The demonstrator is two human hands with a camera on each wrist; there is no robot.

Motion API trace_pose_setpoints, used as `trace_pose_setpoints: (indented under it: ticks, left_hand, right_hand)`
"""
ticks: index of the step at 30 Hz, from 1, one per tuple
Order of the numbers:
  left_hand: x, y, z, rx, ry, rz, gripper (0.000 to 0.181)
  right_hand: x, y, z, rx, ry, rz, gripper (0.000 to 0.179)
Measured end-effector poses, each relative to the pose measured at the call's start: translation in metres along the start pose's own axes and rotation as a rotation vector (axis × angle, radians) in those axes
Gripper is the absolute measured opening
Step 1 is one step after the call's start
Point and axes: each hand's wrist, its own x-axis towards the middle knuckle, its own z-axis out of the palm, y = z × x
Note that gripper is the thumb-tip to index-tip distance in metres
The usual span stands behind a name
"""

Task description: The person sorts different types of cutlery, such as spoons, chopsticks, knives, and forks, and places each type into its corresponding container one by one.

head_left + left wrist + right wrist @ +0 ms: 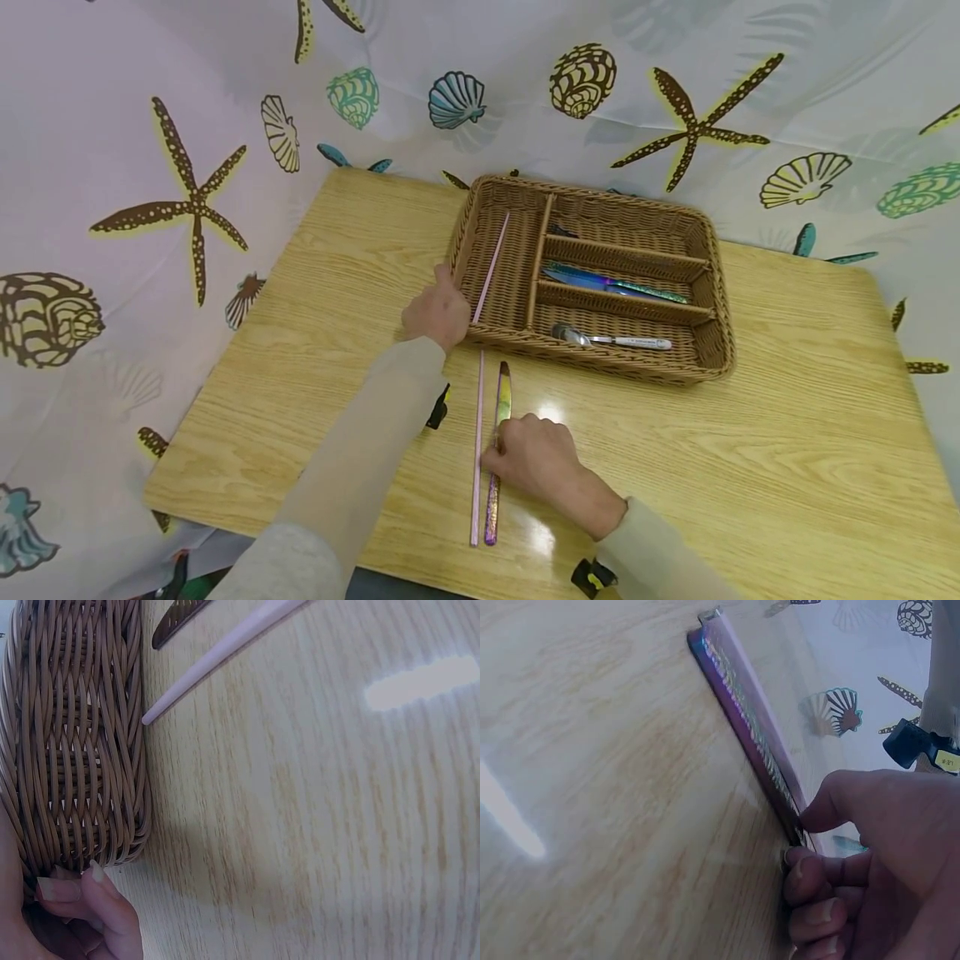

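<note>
At the near left corner of a divided wicker cutlery basket (630, 367), my left hand (438, 312) grips the woven side. Its curled fingertips (105, 896) show against that corner in the left wrist view. A shiny iridescent table knife (492, 508) lies on the table, blade toward the basket, and my right hand (536, 454) pinches it near the middle. The right wrist view shows thumb and fingers around the knife (739, 720). Close alongside on its left runs a pink chopstick (477, 475). Part of the knife is hidden by the right hand.
Another pink chopstick (492, 267) leans in the basket's left compartment. Iridescent knives (592, 279) fill the middle right compartment; a spoon with a white handle (637, 342) lies in the near one. A dark piece (558, 231) sits in the far one. A patterned curtain (525, 150) hangs behind.
</note>
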Motion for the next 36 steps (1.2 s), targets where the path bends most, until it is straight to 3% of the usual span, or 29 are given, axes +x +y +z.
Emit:
trace_pose_setpoints:
  ticks: [6, 10, 13, 18, 24, 29, 36]
  left_hand:
    - [0.000, -0.001, 0.000, -0.012, 0.000, 0.007, 0.049]
    - [0.000, 0.000, 0.000, -0.010, -0.003, 0.013, 0.048]
    - [0.000, 0.001, 0.000, -0.005, 0.001, 0.014, 0.047]
    - [0.000, 0.001, 0.000, -0.002, -0.002, 0.007, 0.051]
    - [0.000, 0.000, 0.000, 0.001, -0.007, -0.002, 0.052]
    - [0.000, 0.000, -0.002, 0.002, -0.013, -0.002, 0.049]
    - [-0.001, 0.001, -0.002, 0.002, -0.026, -0.002, 0.050]
  right_hand:
    - [-0.006, 0.006, -0.002, -0.187, 0.091, 0.044, 0.037]
    - [-0.013, 0.013, -0.001, -0.248, 0.128, 0.112, 0.027]
    - [-0.017, 0.018, -0.001, -0.273, 0.129, 0.151, 0.021]
    - [-0.023, 0.028, -0.001, -0.331, 0.127, 0.135, 0.018]
    - [-0.032, 0.042, -0.006, -0.301, 0.038, 0.125, 0.020]
    - [-0.037, 0.049, -0.013, -0.291, 0.026, 0.076, 0.017]
    - [-0.038, 0.063, -0.027, -0.294, 0.173, -0.137, 0.018]
